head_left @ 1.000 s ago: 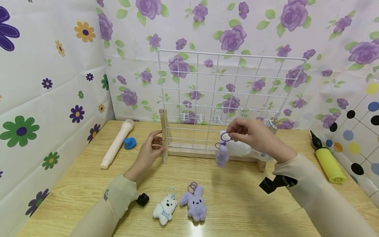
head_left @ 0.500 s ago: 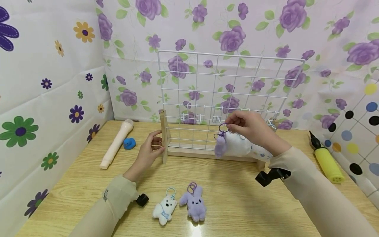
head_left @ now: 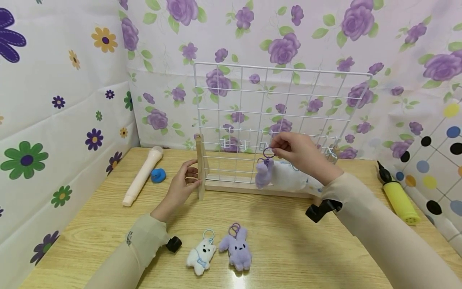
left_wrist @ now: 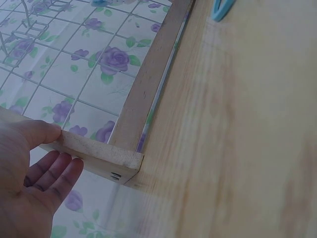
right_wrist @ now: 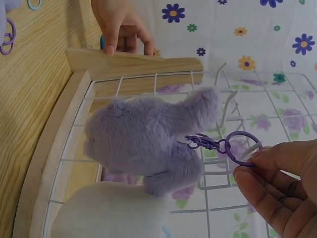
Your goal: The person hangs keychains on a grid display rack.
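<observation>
I have the purple plush keychain (head_left: 264,173) hanging below and left of the fingertips of my right hand (head_left: 296,148), which pinches its purple ring (right_wrist: 241,133). It is fluffy, with a small clip chain joining plush to ring. I can't tell whether a hook's tip passes through that ring.

Behind it, the white wire rack (head_left: 281,68) stands on its wooden base (head_left: 231,185), spanning from my left hand (head_left: 182,182) to past my right. My left hand touches the base's left upright (head_left: 200,160).
</observation>
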A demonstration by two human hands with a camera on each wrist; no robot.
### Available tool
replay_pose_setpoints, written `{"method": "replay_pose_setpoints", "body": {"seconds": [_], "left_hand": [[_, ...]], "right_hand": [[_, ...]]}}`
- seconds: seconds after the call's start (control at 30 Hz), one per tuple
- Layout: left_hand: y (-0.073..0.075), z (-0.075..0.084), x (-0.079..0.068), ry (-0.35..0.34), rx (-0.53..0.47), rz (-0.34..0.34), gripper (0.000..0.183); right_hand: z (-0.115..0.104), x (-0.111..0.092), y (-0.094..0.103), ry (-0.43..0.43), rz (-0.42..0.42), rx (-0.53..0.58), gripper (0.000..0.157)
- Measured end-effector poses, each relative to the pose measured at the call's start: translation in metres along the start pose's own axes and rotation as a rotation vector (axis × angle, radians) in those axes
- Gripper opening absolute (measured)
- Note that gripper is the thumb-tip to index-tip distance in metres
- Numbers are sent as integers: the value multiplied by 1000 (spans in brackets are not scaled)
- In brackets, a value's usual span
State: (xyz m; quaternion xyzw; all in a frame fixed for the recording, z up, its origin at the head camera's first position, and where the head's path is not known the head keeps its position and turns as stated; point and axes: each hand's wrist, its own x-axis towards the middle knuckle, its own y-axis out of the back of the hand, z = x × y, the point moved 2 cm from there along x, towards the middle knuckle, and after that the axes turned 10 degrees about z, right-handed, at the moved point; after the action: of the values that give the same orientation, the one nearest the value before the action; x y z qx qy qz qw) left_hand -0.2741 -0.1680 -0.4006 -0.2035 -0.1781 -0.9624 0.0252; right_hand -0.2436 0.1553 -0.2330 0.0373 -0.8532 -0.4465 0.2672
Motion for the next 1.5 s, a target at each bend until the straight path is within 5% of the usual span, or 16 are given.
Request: {"method": "replay_pose_setpoints", "body": {"seconds": [0.33, 0.6, 1.5], "left_hand": [[0, 0, 0, 10, 0, -1, 63], [5, 37, -9, 42, 7, -19, 61], [5, 37, -9, 50, 10, -12, 61]], "right_hand": [[3, 6, -6, 10, -21, -6, 6], [4, 9, -8, 34, -21, -29, 5], [-5, 6, 4, 52, -31, -10, 11]]}}
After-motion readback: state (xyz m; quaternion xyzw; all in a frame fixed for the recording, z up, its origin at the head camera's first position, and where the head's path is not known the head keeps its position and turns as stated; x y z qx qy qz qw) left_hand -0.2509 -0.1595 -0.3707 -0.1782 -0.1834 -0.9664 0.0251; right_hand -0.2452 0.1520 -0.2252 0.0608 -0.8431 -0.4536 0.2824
